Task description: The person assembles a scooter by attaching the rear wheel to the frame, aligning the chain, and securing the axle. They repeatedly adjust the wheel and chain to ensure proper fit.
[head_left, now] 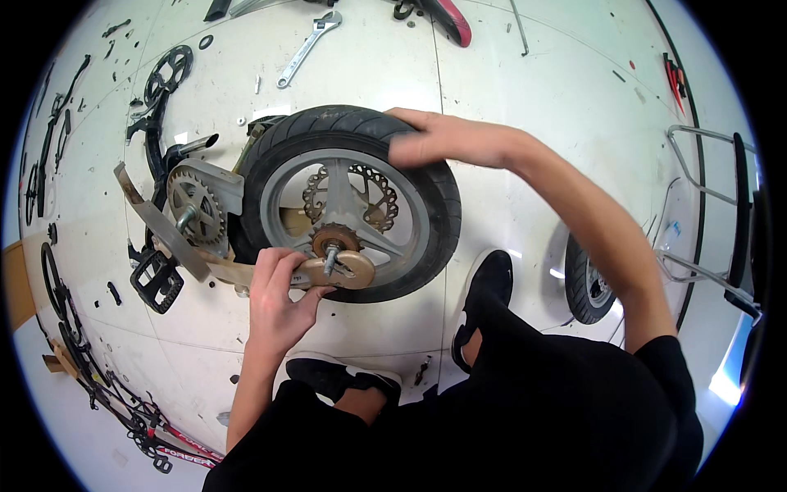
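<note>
A small bicycle wheel point(361, 139) with a black tyre and grey spokes lies on the white floor, still set in a grey frame. My right hand point(434, 139) presses down on the top of the tyre. My left hand point(279, 299) grips the tan rear end of the frame point(348, 271) beside the axle bolt point(330, 258) and its small rusty sprocket point(334, 238). A chainring with a crank point(195, 209) sits to the left of the wheel, with a black pedal point(156, 281) below it.
A silver wrench point(307, 47) lies on the floor above the wheel. A loose chainring point(168, 72) and small parts lie at upper left. A second small wheel point(589, 283) and a metal rack point(705, 213) stand at right. My black shoes point(484, 295) are near the wheel.
</note>
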Demonstrator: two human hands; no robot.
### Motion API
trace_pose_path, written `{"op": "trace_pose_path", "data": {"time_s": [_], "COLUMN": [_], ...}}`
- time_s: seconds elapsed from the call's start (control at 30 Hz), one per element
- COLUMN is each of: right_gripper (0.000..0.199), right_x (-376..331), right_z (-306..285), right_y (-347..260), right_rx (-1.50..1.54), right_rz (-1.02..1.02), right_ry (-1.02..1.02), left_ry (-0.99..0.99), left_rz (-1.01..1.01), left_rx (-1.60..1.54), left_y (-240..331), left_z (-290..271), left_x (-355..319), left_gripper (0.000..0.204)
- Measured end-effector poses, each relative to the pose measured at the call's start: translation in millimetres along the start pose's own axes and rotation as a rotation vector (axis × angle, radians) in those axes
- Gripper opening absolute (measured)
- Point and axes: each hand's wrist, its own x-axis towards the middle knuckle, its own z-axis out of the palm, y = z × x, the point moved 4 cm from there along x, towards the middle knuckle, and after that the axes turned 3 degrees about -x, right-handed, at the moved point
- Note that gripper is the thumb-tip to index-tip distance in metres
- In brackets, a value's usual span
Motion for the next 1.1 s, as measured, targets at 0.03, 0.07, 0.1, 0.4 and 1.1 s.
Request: {"op": "trace_pose_path", "data": {"time_s": [0.03,0.07,0.1,0.4,1.1], "right_gripper": [0.077,0.074,0.071,0.073,0.064], "right_x": [-5.5,-1.6,3.3,24.1,31.8], "right_z": [1.6,-0.2,-0.4,11.1,14.7], "right_y": [-0.2,12.3,35.7,32.8,14.3], "right_rx": [0.285,0.409,0.542,0.625,-0.140], "right_rz": [0.103,0.158,0.212,0.123,0.013], "right_ry": [0.014,0.085,0.165,0.246,0.236], "left_ry": [0.002,0.007,0.001,-0.226,-0.528], "left_rz": [0.009,0.010,0.017,0.084,-1.200], "left_rx": [0.009,0.009,0.006,0.176,-0.323], "left_y": [-1.2,-1.6,-2.1,14.3,-171.3], "left_z": [-1.0,-0.9,1.5,-24.6,-17.1], "left_x": [-0.1,-0.8,0.4,16.5,204.8], "left_gripper": [0.052,0.051,0.051,0.043,0.035]}}
